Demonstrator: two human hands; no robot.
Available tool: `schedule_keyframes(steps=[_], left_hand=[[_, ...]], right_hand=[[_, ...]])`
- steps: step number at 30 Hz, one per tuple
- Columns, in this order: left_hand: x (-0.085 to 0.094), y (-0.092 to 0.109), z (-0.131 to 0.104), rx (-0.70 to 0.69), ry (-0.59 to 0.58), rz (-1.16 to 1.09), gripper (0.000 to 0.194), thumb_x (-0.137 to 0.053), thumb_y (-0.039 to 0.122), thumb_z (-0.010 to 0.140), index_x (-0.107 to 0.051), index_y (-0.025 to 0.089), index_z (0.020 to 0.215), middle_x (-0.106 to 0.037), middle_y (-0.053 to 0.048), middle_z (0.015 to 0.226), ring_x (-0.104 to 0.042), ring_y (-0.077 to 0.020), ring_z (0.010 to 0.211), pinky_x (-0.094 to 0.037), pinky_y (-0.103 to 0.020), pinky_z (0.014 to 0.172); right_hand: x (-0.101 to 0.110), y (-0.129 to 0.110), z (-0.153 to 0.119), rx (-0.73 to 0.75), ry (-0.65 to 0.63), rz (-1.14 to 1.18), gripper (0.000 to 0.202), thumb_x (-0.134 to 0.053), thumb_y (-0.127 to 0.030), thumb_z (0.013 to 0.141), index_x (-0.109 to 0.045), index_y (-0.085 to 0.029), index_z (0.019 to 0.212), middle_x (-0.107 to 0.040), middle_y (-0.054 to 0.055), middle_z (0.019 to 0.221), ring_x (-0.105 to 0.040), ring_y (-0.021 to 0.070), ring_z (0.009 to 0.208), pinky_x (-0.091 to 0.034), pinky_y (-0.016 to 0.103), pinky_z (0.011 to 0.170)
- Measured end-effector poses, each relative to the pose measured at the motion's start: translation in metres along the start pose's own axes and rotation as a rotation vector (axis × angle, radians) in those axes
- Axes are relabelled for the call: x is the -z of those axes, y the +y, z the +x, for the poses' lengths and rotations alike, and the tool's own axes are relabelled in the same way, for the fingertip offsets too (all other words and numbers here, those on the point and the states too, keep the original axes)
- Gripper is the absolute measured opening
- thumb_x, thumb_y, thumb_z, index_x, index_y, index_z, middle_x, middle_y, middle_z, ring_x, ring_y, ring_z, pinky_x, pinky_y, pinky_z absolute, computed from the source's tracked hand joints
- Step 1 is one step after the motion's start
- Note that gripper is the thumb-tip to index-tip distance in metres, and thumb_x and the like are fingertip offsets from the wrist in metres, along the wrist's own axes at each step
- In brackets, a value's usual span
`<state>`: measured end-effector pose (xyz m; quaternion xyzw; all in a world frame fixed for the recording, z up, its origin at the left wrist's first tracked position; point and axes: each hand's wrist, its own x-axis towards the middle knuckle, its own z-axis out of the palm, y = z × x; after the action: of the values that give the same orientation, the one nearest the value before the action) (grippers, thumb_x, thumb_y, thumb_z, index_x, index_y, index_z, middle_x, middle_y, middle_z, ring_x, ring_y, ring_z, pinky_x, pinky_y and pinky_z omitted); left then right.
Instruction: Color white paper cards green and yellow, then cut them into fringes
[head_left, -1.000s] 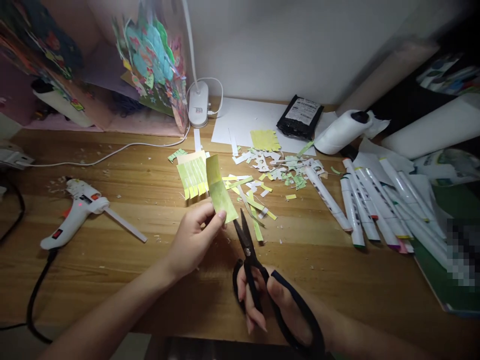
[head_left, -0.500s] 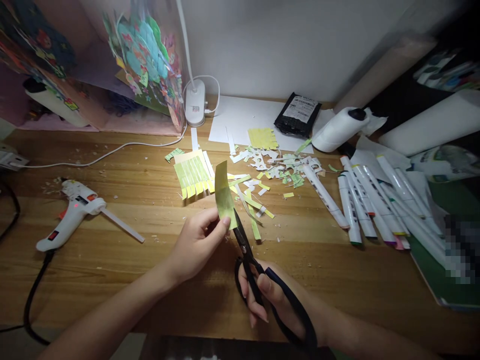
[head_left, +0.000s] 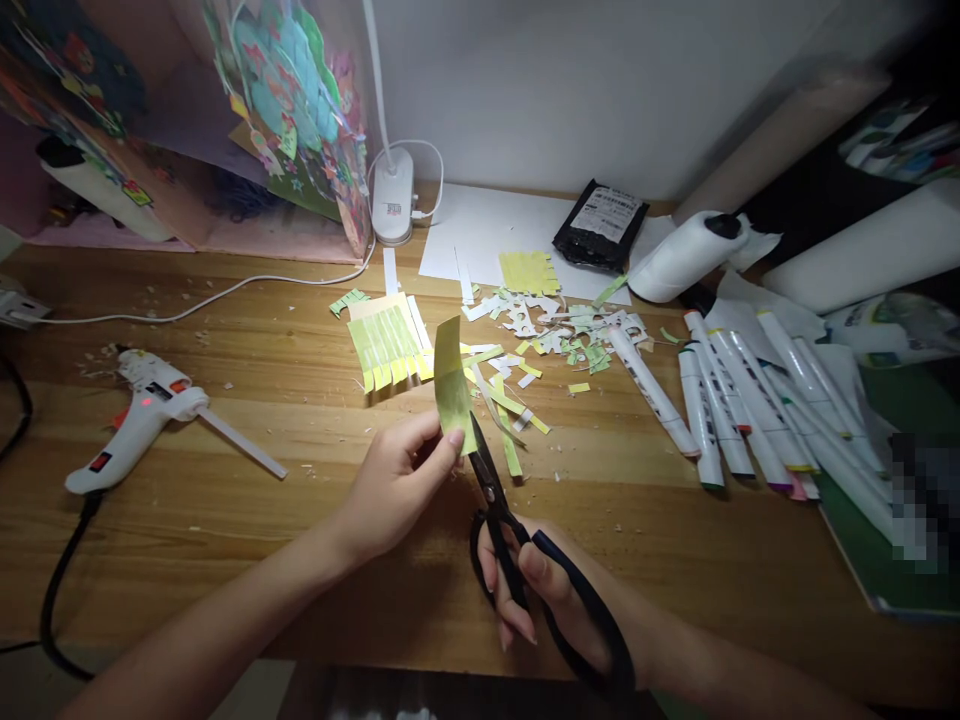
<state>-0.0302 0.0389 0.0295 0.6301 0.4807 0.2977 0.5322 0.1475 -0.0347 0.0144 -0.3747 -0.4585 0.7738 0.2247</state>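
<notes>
Between the thumb and fingers of my left hand [head_left: 401,480] is a strip of yellow-green paper [head_left: 452,375], held upright and slightly curved. My right hand [head_left: 525,580] grips black scissors [head_left: 491,500] by the handles. Their blades point up and meet the strip's lower right edge, partly hidden behind it. Just beyond the strip lies a yellow-green fringed paper piece [head_left: 382,345] with slits cut along it. Thin paper strips [head_left: 510,400] lie to the right of the held strip.
A white glue gun [head_left: 142,415] with a glue stick lies at left on the wooden table [head_left: 285,560]. Paper scraps [head_left: 562,325] are scattered centrally. Several markers [head_left: 727,400] lie at right. A black package [head_left: 600,225] and white paper [head_left: 472,225] are at the back.
The view has shifted slightly. My hands, the paper strip and the scissors hold nearly the same positions, with the blades still at the strip's lower edge.
</notes>
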Motion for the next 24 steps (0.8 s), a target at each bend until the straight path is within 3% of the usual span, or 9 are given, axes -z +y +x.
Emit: schedule_keyframes(steps=[11, 18, 24], left_hand=[[0.0, -0.001, -0.001, -0.019, -0.001, -0.031, 0.029, -0.044, 0.033, 0.09, -0.048, 0.016, 0.066, -0.045, 0.003, 0.063, -0.041, -0.0101, 0.06, -0.032, -0.021, 0.056], [-0.002, -0.001, 0.002, 0.028, -0.003, -0.118, 0.03, -0.046, 0.035, 0.089, -0.048, 0.016, 0.066, -0.041, 0.004, 0.061, -0.036, -0.009, 0.057, -0.028, -0.02, 0.051], [-0.003, -0.005, 0.004, 0.078, -0.016, -0.195, 0.031, -0.047, 0.039, 0.088, -0.049, 0.015, 0.067, -0.041, 0.004, 0.061, -0.035, -0.0086, 0.056, -0.026, -0.02, 0.049]], right_hand=[[0.0, 0.002, 0.001, -0.024, 0.005, 0.024, 0.06, -0.03, -0.073, 0.082, -0.047, -0.015, 0.081, -0.041, -0.005, 0.05, -0.047, 0.0098, 0.049, -0.041, 0.022, 0.054], [-0.002, 0.009, 0.004, -0.016, 0.052, 0.093, 0.057, -0.036, -0.073, 0.079, -0.045, -0.017, 0.074, -0.031, -0.01, 0.043, -0.03, 0.005, 0.035, -0.043, 0.02, 0.045], [-0.006, 0.016, 0.005, 0.008, 0.121, 0.092, 0.053, -0.037, -0.069, 0.083, -0.046, -0.017, 0.073, -0.036, -0.009, 0.04, -0.034, 0.0048, 0.031, -0.042, 0.018, 0.038]])
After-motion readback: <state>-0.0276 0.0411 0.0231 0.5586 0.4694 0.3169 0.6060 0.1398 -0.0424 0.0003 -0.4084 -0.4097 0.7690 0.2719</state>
